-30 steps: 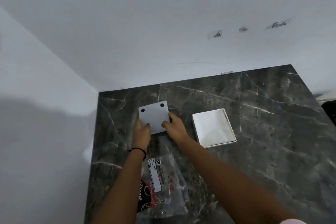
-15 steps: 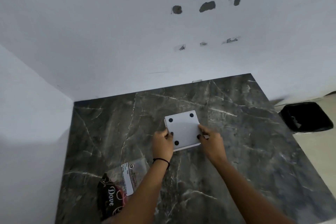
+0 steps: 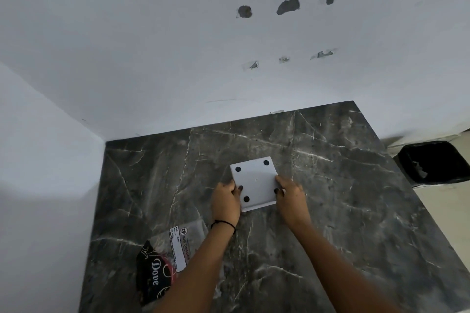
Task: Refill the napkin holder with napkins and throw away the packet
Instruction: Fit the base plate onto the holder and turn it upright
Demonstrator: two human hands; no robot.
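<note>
The white square napkin holder [image 3: 255, 180] lies upside down on the dark marble counter [image 3: 343, 223], its flat base with four black round feet facing up. My left hand [image 3: 225, 201] grips its near-left edge and my right hand [image 3: 292, 201] grips its near-right edge. No napkins show; whatever is beneath the base is hidden. The clear plastic packet [image 3: 157, 269] with a black "Dove" label and a white sticker lies on the counter at the lower left, partly covered by my left forearm.
A black bin [image 3: 432, 162] with a dark liner stands on the floor past the counter's right edge. White walls close off the counter at the back and on the left. The back wall has several patched holes.
Both hands carried the white base to the right, over the spot where the white tray lay a second ago; that tray is now out of sight. Since half a second ago the hands barely moved.
</note>
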